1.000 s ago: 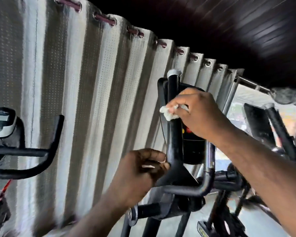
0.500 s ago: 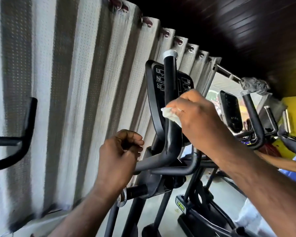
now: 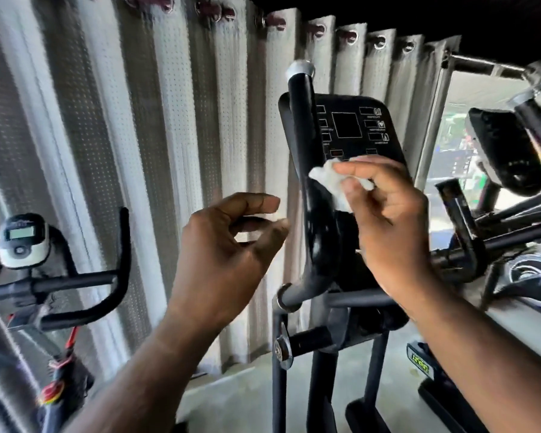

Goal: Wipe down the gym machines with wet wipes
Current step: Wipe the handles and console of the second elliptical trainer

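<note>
Step in hand: wiping the machine at centre frame, mid-job. At lower left a bike (image 3: pixel 75 285) w/ a small display (image 3: pixel 22 242) is standing apart from both hands, and a curtain (image 3: pixel 169 151) is hanging behind it. The left hand (image 3: pixel 228 254), centre frame, is hovering just left of the black upright handle (image 3: pixel 302 145). Its fingers are loosely curved, grasping nothing & not touching the bar.

Right of that, the white wipe (image 3: pixel 328 179) is sitting bunched at centre-right, against the handle's right side & in front of the lower edge of the console (image 3: pixel 356 129). Can't tell which of the two it's pressing on. The right hand (image 3: pixel 391 220) is pinching it btw thumb & fingertips. At far right a second machine (image 3: pixel 506 151) is waiting.

Next move, as I judge it: the wipe seems to be heading onto the console face. That's calling for a light flat pass over buttons & screen, not a squeeze. The left hand prob. needs to be steadying the frame, since the handle likely swings.

Vs 1 s ago:
- The bike display is showing again at lower left after dropping out of frame at 0.5 s, so the head is turning.
- The left hand was clamping the handle's lower bend; now it's off the bar.
- The right hand was wrapping the wipe round the handle shaft; now it's shifting to the console side.
</note>
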